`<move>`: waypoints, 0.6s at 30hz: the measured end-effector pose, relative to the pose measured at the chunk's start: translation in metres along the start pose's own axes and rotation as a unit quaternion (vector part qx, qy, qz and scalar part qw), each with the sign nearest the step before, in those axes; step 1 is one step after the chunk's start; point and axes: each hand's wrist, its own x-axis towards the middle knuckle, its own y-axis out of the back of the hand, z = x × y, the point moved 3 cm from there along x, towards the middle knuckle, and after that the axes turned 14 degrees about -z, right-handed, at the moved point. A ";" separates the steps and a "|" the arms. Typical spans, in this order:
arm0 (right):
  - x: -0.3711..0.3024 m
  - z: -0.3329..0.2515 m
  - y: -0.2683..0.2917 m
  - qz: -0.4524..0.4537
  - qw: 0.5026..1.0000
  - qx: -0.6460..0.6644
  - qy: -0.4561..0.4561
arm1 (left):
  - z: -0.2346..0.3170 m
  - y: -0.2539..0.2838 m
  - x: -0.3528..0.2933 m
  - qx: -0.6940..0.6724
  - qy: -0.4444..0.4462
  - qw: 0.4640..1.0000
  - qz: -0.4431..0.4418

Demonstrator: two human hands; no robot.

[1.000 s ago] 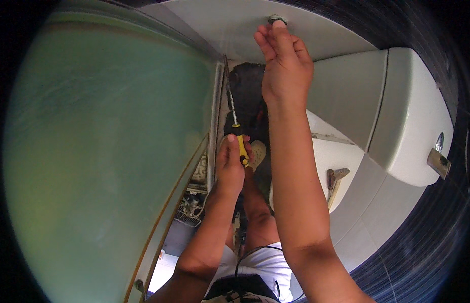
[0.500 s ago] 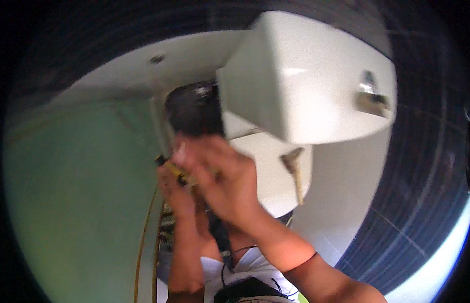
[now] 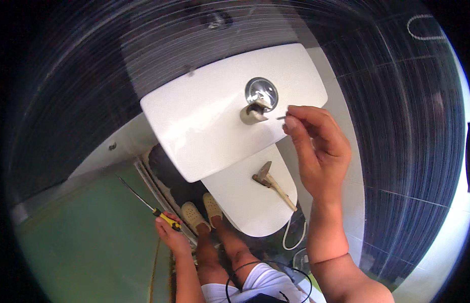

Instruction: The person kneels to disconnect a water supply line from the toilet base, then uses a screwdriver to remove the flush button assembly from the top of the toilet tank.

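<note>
My left hand (image 3: 170, 235) is closed round the yellow and black handle of a screwdriver (image 3: 165, 217), whose long thin shaft points up and left over the green glass panel. Above the right part of the white cistern lid (image 3: 209, 108), my right hand (image 3: 321, 151) pinches a small, thin, dark metal piece (image 3: 282, 117) between thumb and fingertips. It is too small to tell whether it is a screw or a nail. Just left of it, a small off-white wrapper or open bag (image 3: 251, 114) with something dark inside stands on the lid, against the round chrome flush button (image 3: 261, 93).
A hammer (image 3: 269, 183) with a pale handle lies on the closed toilet seat lid (image 3: 235, 212). The green glass panel (image 3: 93, 242) with its metal edge stands at my left. Dark tiled walls (image 3: 407, 151) surround the toilet. My feet are in cream clogs (image 3: 194, 216) beside the bowl.
My hands were close together at the left of the cistern and are now apart. The right has moved up and right over the lid; the left has lowered with the screwdriver. My view has turned.
</note>
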 end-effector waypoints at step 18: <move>0.011 0.044 -0.024 0.107 0.993 0.015 -0.040 | -0.006 -0.022 -0.020 0.081 0.027 0.996 -0.012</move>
